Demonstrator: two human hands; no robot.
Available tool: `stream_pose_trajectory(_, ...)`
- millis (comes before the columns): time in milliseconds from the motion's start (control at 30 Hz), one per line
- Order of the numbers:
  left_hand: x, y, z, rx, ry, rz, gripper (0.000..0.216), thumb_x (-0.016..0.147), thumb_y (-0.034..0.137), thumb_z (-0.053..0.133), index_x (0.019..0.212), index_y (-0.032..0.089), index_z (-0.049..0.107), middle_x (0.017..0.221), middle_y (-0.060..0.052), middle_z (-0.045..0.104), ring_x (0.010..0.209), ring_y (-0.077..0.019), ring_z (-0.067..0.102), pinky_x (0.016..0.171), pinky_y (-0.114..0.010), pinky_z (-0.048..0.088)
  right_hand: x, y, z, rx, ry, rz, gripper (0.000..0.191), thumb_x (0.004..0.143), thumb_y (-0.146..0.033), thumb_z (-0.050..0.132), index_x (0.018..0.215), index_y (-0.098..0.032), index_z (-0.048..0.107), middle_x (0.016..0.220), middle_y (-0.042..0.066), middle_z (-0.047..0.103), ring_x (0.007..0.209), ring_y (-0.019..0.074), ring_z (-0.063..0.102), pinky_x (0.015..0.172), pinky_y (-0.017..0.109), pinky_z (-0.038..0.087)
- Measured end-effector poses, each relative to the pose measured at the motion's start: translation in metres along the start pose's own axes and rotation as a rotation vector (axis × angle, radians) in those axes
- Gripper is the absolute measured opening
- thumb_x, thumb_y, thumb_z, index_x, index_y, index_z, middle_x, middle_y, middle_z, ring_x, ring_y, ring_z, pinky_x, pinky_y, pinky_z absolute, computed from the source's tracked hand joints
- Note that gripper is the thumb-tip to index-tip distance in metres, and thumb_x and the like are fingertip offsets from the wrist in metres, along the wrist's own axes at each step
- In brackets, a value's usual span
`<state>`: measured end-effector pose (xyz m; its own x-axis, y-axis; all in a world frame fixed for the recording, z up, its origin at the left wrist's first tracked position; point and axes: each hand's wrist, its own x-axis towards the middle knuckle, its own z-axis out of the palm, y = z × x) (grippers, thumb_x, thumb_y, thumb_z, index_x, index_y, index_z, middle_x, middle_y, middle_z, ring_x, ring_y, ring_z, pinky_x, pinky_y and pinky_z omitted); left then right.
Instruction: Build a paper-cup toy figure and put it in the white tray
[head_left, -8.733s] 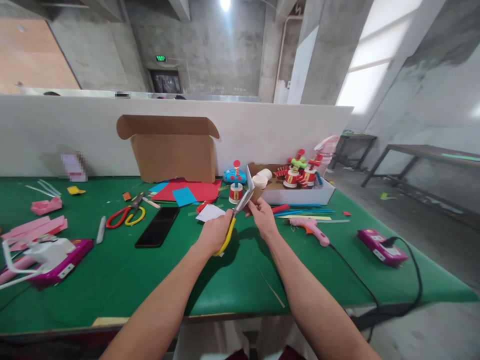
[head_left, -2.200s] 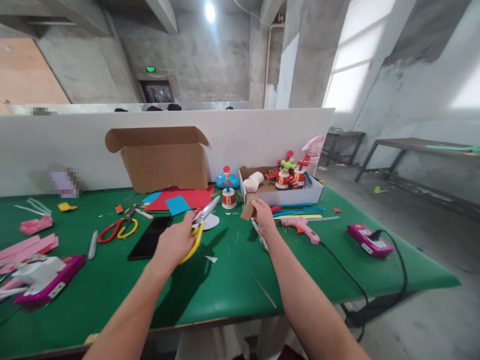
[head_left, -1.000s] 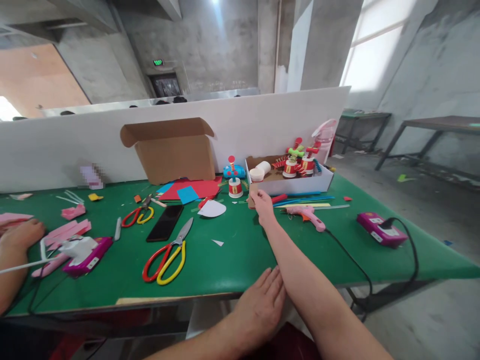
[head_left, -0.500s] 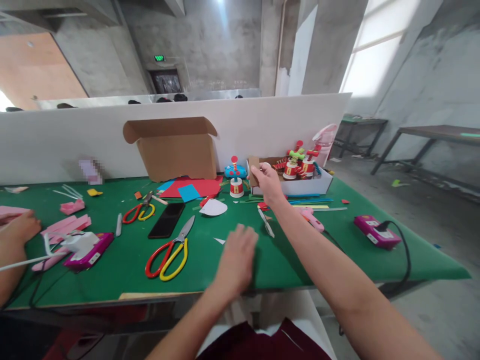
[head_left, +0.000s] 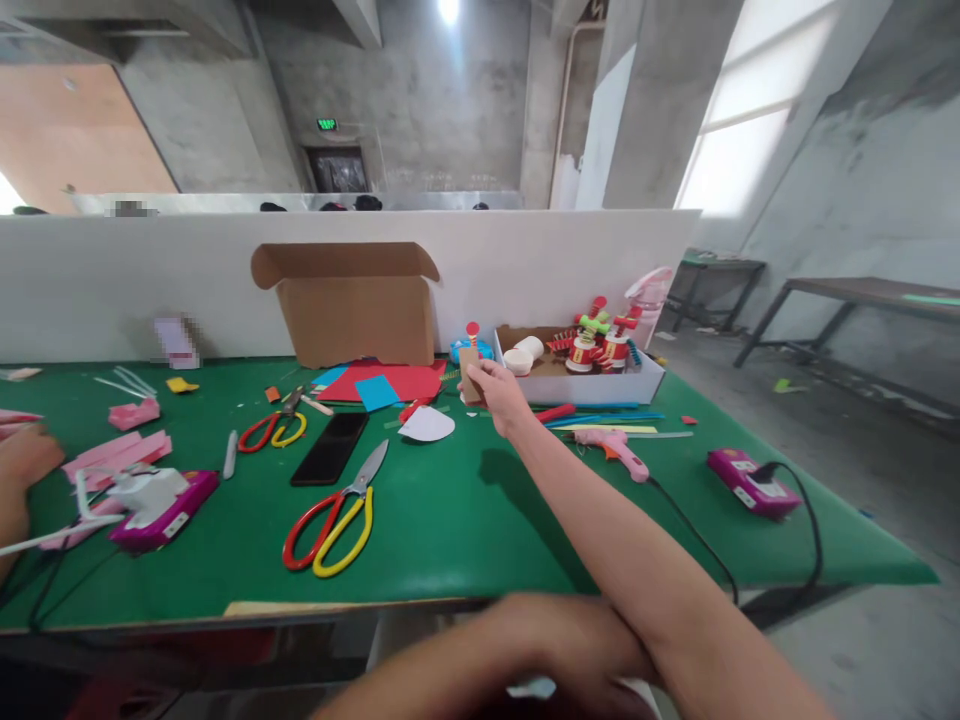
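Observation:
My right hand (head_left: 495,392) is closed around a small brown cardboard piece (head_left: 470,375), held up in front of a small toy with a red round top (head_left: 472,330). The piece covers most of that toy. Low in the view, past the table's front edge, my left hand (head_left: 592,650) lies beneath my right forearm. Blur and shade hide its fingers. Below it shows a whitish scrap (head_left: 532,688); I cannot tell whether the hand touches it. A white rounded paper piece (head_left: 427,424) and large scissors (head_left: 341,510) with red and yellow handles rest on the green table.
A white box (head_left: 600,388) holds several spring toys and white cups. Nearby are a pink glue gun (head_left: 615,448), a purple power strip (head_left: 752,482), a black phone (head_left: 330,448), smaller scissors (head_left: 277,425) and red paper (head_left: 405,378). Another person's hand (head_left: 30,455) is at far left.
My right hand has moved left from the box with the cardboard piece. My left hand has gone from the tabletop to below its front edge. White scraps have left the table's middle.

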<state>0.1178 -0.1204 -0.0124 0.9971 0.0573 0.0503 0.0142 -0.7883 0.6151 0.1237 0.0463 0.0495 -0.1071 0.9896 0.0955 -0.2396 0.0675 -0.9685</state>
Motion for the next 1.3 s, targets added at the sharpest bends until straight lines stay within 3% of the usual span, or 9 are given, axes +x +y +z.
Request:
stream_pose_trajectory(100, -0.057, -0.029, -0.064, -0.285, 0.079, -0.235, 0.024, 0.085, 0.039, 0.053, 0.085, 0.02, 0.067, 0.071, -0.002, 0.068, 0.061, -0.0127, 0.063, 0.053, -0.021, 0.047, -0.006, 0.023, -0.021, 0.083, 0.061, -0.006, 0.017, 0.07, -0.029, 0.064, 0.081, -0.019, 0.056, 0.065, -0.003, 0.063, 0.057, 0.0103, 0.058, 0.052, 0.02, 0.046)
stream_pose_trajectory(167, -0.089, -0.056, -0.105, -0.403, 0.52, -0.548, 0.029, 0.083, 0.043, 0.05, 0.074, 0.018, 0.063, 0.048, 0.003, 0.055, 0.039, -0.0092, 0.048, 0.04, -0.02, 0.035, -0.01, 0.042, -0.031, 0.155, 0.077, -0.022, 0.022, 0.067, -0.029, 0.068, 0.084, -0.02, 0.056, 0.068, -0.004, 0.063, 0.057, 0.0101, 0.059, 0.055, 0.022, 0.049)
stream_pose_trajectory(233, -0.105, -0.085, -0.131, -0.359, 1.137, -0.667, 0.034, 0.08, 0.048, 0.05, 0.065, 0.018, 0.058, 0.036, 0.008, 0.038, 0.033, -0.0072, 0.034, 0.038, -0.019, 0.026, -0.012, 0.059, -0.037, 0.204, 0.06, -0.027, 0.031, 0.065, -0.032, 0.071, 0.089, -0.022, 0.055, 0.069, -0.005, 0.062, 0.059, 0.0119, 0.062, 0.055, 0.025, 0.051)
stream_pose_trajectory(300, -0.106, -0.11, -0.14, -0.31, 1.41, -0.677, 0.033, 0.077, 0.049, 0.054, 0.068, 0.017, 0.059, 0.042, 0.007, 0.041, 0.037, -0.0067, 0.035, 0.04, -0.019, 0.025, -0.012, 0.07, -0.04, 0.217, 0.04, -0.018, 0.037, 0.063, -0.037, 0.074, 0.091, -0.023, 0.055, 0.068, -0.006, 0.061, 0.057, 0.0126, 0.062, 0.056, 0.027, 0.053)
stream_pose_trajectory(500, -0.09, -0.141, -0.115, -0.262, 1.354, -0.548, 0.031, 0.064, 0.046, 0.066, 0.071, 0.016, 0.067, 0.064, 0.002, 0.055, 0.053, -0.0078, 0.044, 0.051, -0.021, 0.037, -0.016, 0.075, -0.044, 0.106, -0.122, 0.047, 0.03, 0.066, -0.043, 0.073, 0.077, -0.018, 0.06, 0.062, -0.002, 0.064, 0.059, 0.0141, 0.064, 0.06, 0.028, 0.053)
stream_pose_trajectory(633, -0.096, -0.142, -0.112, -0.37, 1.425, -0.557, 0.026, 0.064, 0.041, 0.069, 0.069, 0.016, 0.063, 0.057, 0.005, 0.05, 0.047, -0.0058, 0.039, 0.045, -0.019, 0.033, -0.018, 0.076, -0.04, 0.095, -0.166, 0.101, 0.017, 0.074, -0.033, 0.068, 0.08, -0.018, 0.062, 0.068, -0.001, 0.067, 0.062, 0.0129, 0.065, 0.063, 0.026, 0.053)
stream_pose_trajectory(800, -0.104, -0.144, -0.112, -0.465, 1.276, -0.622, 0.028, 0.063, 0.041, 0.07, 0.065, 0.015, 0.059, 0.049, 0.007, 0.048, 0.042, -0.0052, 0.037, 0.04, -0.018, 0.027, -0.018, 0.077, -0.038, 0.094, -0.159, 0.146, 0.007, 0.08, -0.025, 0.062, 0.082, -0.019, 0.06, 0.067, -0.001, 0.068, 0.059, 0.0117, 0.065, 0.063, 0.025, 0.054)
stream_pose_trajectory(967, -0.102, -0.143, -0.111, -0.486, 1.366, -0.627, 0.029, 0.063, 0.041, 0.067, 0.072, 0.014, 0.062, 0.054, 0.005, 0.055, 0.044, -0.0066, 0.042, 0.04, -0.018, 0.028, -0.019, 0.076, -0.04, 0.176, -0.21, 0.207, 0.006, 0.08, -0.019, 0.061, 0.085, -0.017, 0.058, 0.075, 0.004, 0.071, 0.065, 0.0131, 0.069, 0.069, 0.027, 0.055)
stream_pose_trajectory(1300, -0.101, -0.139, -0.111, -0.503, 1.269, -0.642, 0.027, 0.059, 0.031, 0.069, 0.078, 0.014, 0.063, 0.06, 0.003, 0.06, 0.046, -0.0074, 0.045, 0.043, -0.019, 0.032, -0.021, 0.081, -0.038, 0.048, -0.188, 0.202, 0.01, 0.081, -0.023, 0.061, 0.075, -0.016, 0.06, 0.061, 0.001, 0.065, 0.055, 0.0117, 0.064, 0.06, 0.026, 0.055)
